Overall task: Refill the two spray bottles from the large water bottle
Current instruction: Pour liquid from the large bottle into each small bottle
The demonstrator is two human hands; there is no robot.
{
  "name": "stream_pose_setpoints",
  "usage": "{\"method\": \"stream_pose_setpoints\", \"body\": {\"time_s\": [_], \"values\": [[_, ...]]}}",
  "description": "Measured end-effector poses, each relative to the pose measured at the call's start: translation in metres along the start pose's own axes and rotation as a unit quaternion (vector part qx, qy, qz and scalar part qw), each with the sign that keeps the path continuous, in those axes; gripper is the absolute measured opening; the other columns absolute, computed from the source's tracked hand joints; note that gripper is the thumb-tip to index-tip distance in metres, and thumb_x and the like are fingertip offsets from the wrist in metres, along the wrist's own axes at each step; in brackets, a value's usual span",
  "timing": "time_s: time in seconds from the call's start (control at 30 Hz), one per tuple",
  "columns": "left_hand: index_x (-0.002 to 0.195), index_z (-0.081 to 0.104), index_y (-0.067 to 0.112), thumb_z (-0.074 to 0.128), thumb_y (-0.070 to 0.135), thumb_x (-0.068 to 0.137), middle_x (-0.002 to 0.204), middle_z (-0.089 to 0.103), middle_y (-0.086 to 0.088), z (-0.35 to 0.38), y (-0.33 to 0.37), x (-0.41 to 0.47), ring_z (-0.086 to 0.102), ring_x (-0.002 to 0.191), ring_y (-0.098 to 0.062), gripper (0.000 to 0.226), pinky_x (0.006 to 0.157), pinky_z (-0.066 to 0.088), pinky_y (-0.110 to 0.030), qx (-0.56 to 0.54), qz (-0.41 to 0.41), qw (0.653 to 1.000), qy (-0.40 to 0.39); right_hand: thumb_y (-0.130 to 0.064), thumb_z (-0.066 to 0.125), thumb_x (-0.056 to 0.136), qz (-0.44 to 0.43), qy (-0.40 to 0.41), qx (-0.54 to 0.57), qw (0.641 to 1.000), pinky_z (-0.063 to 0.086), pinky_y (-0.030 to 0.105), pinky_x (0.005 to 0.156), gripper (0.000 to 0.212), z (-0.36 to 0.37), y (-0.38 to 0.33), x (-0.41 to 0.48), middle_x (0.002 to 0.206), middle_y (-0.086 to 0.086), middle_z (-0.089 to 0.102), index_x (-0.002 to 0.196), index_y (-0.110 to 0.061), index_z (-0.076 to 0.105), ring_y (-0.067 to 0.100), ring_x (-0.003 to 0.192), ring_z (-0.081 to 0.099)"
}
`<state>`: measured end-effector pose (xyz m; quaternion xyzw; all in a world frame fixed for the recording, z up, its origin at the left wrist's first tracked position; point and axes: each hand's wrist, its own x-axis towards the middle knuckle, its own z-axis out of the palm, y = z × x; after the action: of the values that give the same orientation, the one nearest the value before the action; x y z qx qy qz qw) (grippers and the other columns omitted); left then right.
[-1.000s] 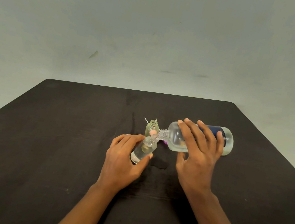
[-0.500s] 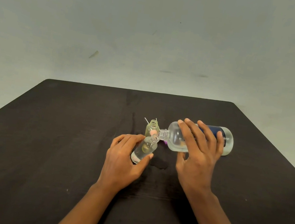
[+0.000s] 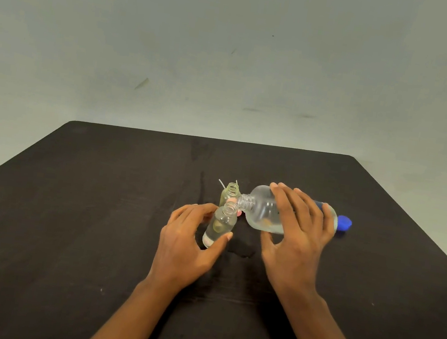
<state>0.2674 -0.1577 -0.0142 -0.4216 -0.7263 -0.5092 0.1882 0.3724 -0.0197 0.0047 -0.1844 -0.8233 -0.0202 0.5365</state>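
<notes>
My right hand (image 3: 298, 234) grips the large clear water bottle (image 3: 265, 209), tipped on its side with its open neck over the mouth of a small clear spray bottle (image 3: 220, 225). My left hand (image 3: 187, 236) holds that small bottle, tilted, between thumb and fingers; it has water in it. A second small bottle (image 3: 229, 194), yellowish and uncapped, stands just behind. A blue cap (image 3: 343, 223) lies on the table past the large bottle's base.
A dark table (image 3: 66, 219) carries everything; its far edge meets a pale wall. A wet patch (image 3: 242, 251) shows on the tabletop between my hands. Thin white spray tubes (image 3: 221, 183) and a pink piece (image 3: 239, 213) lie beside the small bottles.
The large bottle's base has lifted or shifted slightly, and the blue cap behind it has come into sight. Both hands keep their hold.
</notes>
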Motion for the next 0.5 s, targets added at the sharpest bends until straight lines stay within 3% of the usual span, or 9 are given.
{"method": "stream_pose_setpoints", "body": {"time_s": [0.23,0.5], "values": [[0.105,0.061,0.028,0.074,0.040,0.067,0.098,0.067,0.014,-0.003,-0.004,0.004,0.063,0.097,-0.009,0.042,0.085,0.052,-0.035,-0.074,-0.135,0.986,0.061,-0.014,0.088,0.060,0.079,-0.005,0.050,0.996,0.021,0.043,0.113,0.074,0.002,-0.001,-0.004,0.123,0.001,0.061,0.127,-0.012,0.057,0.016,0.116,0.051],[0.103,0.061,0.024,0.078,0.027,0.073,0.095,0.064,0.014,-0.014,-0.015,0.011,0.060,0.094,-0.011,0.035,0.090,0.048,-0.044,-0.011,-0.214,0.963,0.161,-0.023,0.083,0.064,0.130,-0.004,0.089,0.987,0.022,0.043,0.112,0.072,-0.001,-0.001,-0.002,0.120,0.002,0.062,0.129,-0.015,0.052,0.018,0.110,0.055]]}}
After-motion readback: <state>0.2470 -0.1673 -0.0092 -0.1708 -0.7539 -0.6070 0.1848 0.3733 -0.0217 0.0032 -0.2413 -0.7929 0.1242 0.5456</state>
